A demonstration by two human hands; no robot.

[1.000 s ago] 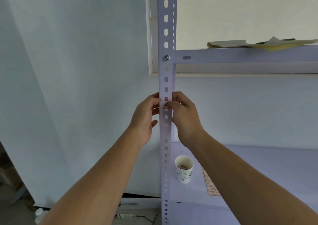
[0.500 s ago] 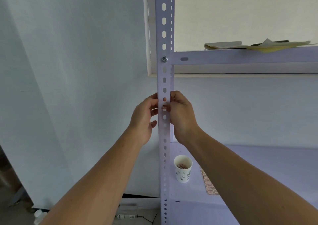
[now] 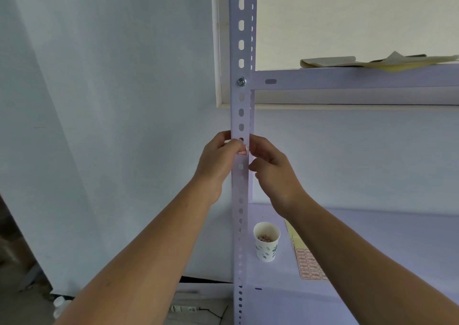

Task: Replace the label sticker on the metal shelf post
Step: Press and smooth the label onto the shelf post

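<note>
On shelf post (image 3: 240,51), red-edged sticker (image 3: 242,153), illegible

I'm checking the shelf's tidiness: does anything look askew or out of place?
Yes: the papers on the upper shelf lie crumpled, and one yellow sheet seems to overhang its front edge.

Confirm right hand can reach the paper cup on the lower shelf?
Probably yes. The right hand is beside the shelf post, above the paper cup on the lower shelf, with nothing between them; the post stands left of both.
</note>
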